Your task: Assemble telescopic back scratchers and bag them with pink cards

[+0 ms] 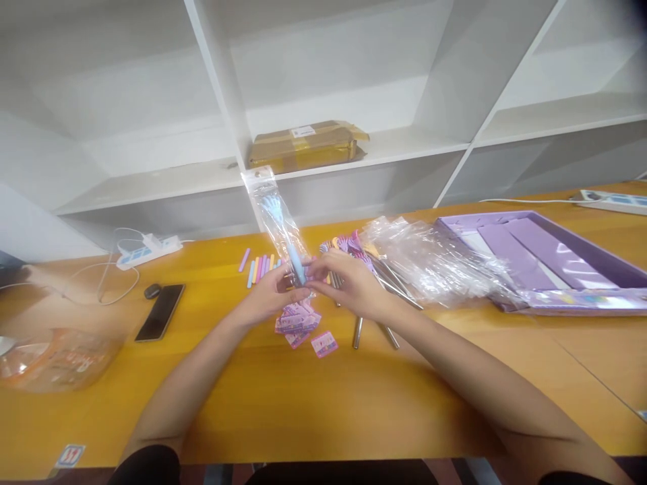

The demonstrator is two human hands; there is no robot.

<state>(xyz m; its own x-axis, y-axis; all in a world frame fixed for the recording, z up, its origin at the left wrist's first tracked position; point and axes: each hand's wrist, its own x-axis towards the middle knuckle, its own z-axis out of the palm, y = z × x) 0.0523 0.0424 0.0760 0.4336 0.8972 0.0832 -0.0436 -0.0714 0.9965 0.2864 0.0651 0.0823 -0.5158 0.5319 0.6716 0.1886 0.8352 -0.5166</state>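
Hands meet at table centre, both pinching one item. Left hand grips the lower end of a clear plastic sleeve from the left, fingers closed on it. Right hand holds the same lower end from the right, fingertips closed against the sleeve. Sleeve tilts up and to the left, top end with white hang tab raised above the table; a light blue utensil with a hand-shaped head sits inside it.

Under the hands on the yellow table: small stack of pink cards, one more pink card lying just beside the stack. Metal handles poke out below the right wrist. Pastel sticks lie in a row just behind the left hand. Pile of empty clear bags right of the right hand, touching a purple tray box.

Far left: black phone, power strip with white cable, crumpled clear bag at the table edge. Brown parcel sits on the white shelf behind.
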